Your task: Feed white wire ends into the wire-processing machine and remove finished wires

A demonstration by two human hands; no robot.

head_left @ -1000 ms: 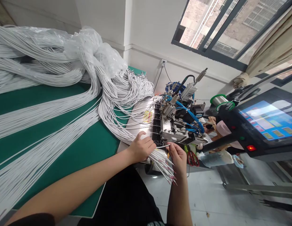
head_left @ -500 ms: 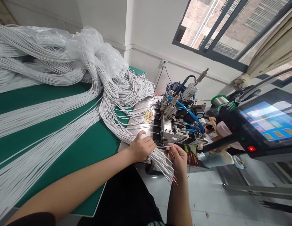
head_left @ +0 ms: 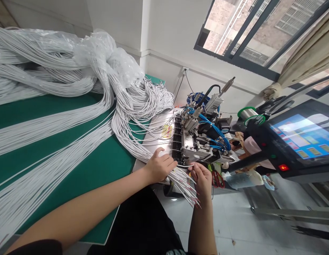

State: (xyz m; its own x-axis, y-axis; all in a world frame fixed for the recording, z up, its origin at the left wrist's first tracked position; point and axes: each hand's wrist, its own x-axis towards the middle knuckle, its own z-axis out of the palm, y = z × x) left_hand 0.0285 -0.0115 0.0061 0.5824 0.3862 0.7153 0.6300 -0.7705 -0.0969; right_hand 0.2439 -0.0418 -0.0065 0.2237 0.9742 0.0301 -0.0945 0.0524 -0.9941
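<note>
My left hand (head_left: 161, 165) is closed around a bundle of white cables (head_left: 181, 184), whose loose ends with reddish tips fan out below it to the right. Between my two hands runs a single white cable (head_left: 186, 166), slightly bowed. The fingertips of my right hand (head_left: 203, 177) pinch the end of that cable. Just above both hands stands the wiring machine (head_left: 189, 138), with a row of dark slots along its left side that several cables run into. Part of the bundle is hidden under my left palm.
A green table (head_left: 81, 198) holds long strands of white cable (head_left: 60, 166) and a plastic-wrapped heap (head_left: 100, 53). To the right are a control screen (head_left: 304, 136), a wire spool (head_left: 248, 115), red-handled scissors (head_left: 217, 179) and a blue roll (head_left: 244, 180).
The single cable between my hands now bows downward a little where it was straighter before. Both hands have barely shifted.
</note>
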